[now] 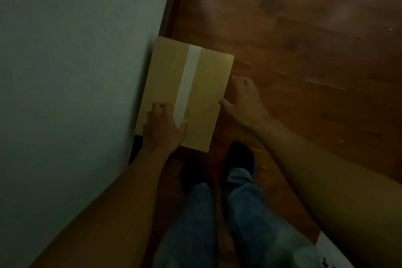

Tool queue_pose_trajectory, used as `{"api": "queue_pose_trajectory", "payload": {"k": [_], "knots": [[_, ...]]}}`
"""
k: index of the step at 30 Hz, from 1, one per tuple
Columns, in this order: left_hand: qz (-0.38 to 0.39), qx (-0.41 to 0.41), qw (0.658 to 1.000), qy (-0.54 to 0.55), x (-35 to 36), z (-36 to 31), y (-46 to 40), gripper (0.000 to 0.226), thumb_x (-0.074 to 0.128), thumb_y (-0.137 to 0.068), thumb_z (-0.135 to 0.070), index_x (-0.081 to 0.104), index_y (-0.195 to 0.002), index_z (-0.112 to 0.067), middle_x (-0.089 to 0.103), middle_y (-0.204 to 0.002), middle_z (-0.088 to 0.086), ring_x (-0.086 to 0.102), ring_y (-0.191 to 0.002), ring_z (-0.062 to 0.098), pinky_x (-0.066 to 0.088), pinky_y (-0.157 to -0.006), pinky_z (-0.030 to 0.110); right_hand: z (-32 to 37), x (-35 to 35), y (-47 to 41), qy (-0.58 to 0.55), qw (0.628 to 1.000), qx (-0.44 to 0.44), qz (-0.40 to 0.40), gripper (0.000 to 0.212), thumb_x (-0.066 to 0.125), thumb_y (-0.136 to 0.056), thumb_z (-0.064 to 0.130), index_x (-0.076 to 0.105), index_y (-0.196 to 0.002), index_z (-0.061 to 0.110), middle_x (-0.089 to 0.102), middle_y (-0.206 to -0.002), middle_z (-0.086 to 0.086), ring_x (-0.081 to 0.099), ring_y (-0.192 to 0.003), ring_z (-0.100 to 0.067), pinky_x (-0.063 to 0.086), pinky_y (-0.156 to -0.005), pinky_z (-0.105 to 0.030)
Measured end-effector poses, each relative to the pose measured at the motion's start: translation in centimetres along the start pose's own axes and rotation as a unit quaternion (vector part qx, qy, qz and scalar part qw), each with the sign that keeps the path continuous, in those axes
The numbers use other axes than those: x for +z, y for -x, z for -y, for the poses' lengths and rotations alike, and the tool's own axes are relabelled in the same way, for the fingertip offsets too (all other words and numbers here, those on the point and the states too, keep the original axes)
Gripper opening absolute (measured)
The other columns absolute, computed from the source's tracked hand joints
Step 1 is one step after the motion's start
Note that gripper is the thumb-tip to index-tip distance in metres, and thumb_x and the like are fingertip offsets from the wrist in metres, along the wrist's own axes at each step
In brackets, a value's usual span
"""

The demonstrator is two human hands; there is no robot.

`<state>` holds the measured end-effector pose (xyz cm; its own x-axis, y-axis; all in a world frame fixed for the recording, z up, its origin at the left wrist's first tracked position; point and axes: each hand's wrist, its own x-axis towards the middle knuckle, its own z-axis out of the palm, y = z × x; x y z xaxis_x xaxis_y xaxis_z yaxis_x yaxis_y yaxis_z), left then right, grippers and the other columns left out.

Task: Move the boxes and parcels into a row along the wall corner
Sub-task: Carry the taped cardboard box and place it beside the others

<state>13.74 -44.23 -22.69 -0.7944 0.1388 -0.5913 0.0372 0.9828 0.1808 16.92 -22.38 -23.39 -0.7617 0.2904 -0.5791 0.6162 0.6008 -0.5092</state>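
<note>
Left hand (163, 130) flat on the taped cardboard box (204, 98), right hand (241, 101) gripping its side edge: best pushed squarely, flush to the wall (76, 61).

Dim, murky light, soft overall blur, faint glare on far floor (315, 17); wide-angle bending at edges

Under my hands: tan rectangular cardboard box (202, 93), matt, smooth. White tape strip (187, 85) down its lid, slightly slick. Reddish-brown wood plank floor (304, 39), glossy, catching light. Pale painted wall (76, 61), flat matt. My blue denim jeans (217, 224), coarse cloth.
</note>
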Motion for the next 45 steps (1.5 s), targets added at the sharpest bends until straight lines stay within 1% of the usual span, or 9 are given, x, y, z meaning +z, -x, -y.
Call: {"api": "queue_pose_trajectory", "payload": {"k": [6,11,16,21,26,30,36,38,45], "knots": [[-0.024,-0.051,0.998,-0.031,3.9,1.9,-0.5,0.083,0.067,-0.079,-0.065,0.04,-0.147,-0.024,0.031,-0.154,0.012,0.033,-0.136,0.038,0.042,-0.102,0.056,0.0,1.1,-6.1,0.057,0.998,-0.021,-0.019,0.096,0.072,-0.088,0.041,0.015,-0.159,0.01,0.01,-0.167,-0.013,0.011,-0.154,-0.034,0.021,-0.121,-0.045],[0.006,-0.184,0.98,0.072,5.6,2.2,1.4,0.096,0.068,-0.084,-0.058,0.007,-0.158,-0.047,0.0,-0.165,0.006,0.026,-0.139,0.044,0.04,-0.1,0.059,1.4,1.6,-9.0,0.137,0.987,-0.072,0.043,0.115,0.073,-0.084,0.051,-0.003,-0.161,0.014,-0.001,-0.17,-0.009,-0.007,-0.154,-0.039,0.012,-0.122,-0.054],[0.008,-0.206,0.949,0.24,6.5,0.8,1.4,0.104,0.073,-0.09,-0.034,-0.003,-0.161,-0.037,-0.013,-0.165,0.008,0.046,-0.132,0.037,0.048,-0.098,0.039,0.6,1.5,-9.1,0.139,0.988,-0.056,0.04,0.118,0.079,-0.076,0.055,0.007,-0.161,0.016,0.014,-0.166,-0.009,0.006,-0.154,-0.04,0.028,-0.117,-0.06],[-0.012,-0.168,0.944,0.282,7.1,0.9,1.5,0.108,0.078,-0.086,-0.029,0.003,-0.162,-0.036,-0.015,-0.165,-0.001,0.042,-0.137,0.03,0.043,-0.1,0.029,-1.0,0.6,-7.5,0.158,0.987,-0.008,0.018,0.109,0.081,-0.07,0.058,0.023,-0.154,0.02,0.032,-0.152,-0.012,0.038,-0.135,-0.038,0.043,-0.105,-0.051],[-0.06,-0.161,0.937,0.305,6.8,0.3,0.7,0.117,0.087,-0.077,-0.028,0.005,-0.162,-0.025,-0.003,-0.163,0.004,0.04,-0.129,0.018,0.045,-0.103,0.031,-5.1,-0.4,-4.4,0.128,0.987,0.095,-0.001,0.105,0.08,-0.064,0.069,0.033,-0.14,0.013,0.037,-0.137,-0.013,0.042,-0.124,-0.033,0.043,-0.097,-0.045],[-0.031,-0.194,0.894,0.403,5.9,-0.1,-1.8,0.121,0.089,-0.072,-0.01,0.007,-0.16,-0.026,0.029,-0.16,0.008,0.043,-0.138,0.028,0.043,-0.11,0.048,-7.8,-0.9,-2.6,0.092,0.98,0.176,0.028,0.1,0.077,-0.068,0.07,0.036,-0.136,0.008,0.039,-0.134,-0.013,0.045,-0.123,-0.032,0.046,-0.096,-0.046],[0.049,-0.285,0.834,0.47,5.8,1.0,-3.8,0.125,0.091,-0.071,-0.014,0.002,-0.159,-0.018,0.043,-0.151,0.012,0.046,-0.137,0.034,0.043,-0.108,0.051,-9.0,-0.3,-2.3,-0.196,0.958,0.201,0.054,0.091,0.081,-0.078,0.047,0.032,-0.15,0.02,0.048,-0.134,-0.001,0.053,-0.118,-0.022,0.051,-0.092,-0.042],[0.087,-0.287,0.815,0.495,6.0,1.1,-4.0,0.113,0.09,-0.072,-0.022,0.016,-0.156,-0.017,0.046,-0.146,0.009,0.047,-0.135,0.032,0.045,-0.108,0.05,-9.0,0.1,-2.2,-0.24,0.948,0.202,0.051,0.088,0.08,-0.081,0.038,0.03,-0.151,0.022,0.049,-0.131,0.0,0.053,-0.114,-0.021,0.049,-0.088,-0.04],[-0.012,-0.164,0.868,0.469,3.7,-0.5,-4.2,0.085,0.083,-0.079,-0.04,0.038,-0.149,-0.024,0.051,-0.142,0.0,0.053,-0.123,0.02,0.046,-0.1,0.04,-8.7,0.0,0.0,-0.296,0.927,0.228,-0.035,0.069,0.078,-0.084,0.04,0.045,-0.141,0.017,0.057,-0.123,0.0,0.059,-0.111,-0.021,0.052,-0.09,-0.04]]}}
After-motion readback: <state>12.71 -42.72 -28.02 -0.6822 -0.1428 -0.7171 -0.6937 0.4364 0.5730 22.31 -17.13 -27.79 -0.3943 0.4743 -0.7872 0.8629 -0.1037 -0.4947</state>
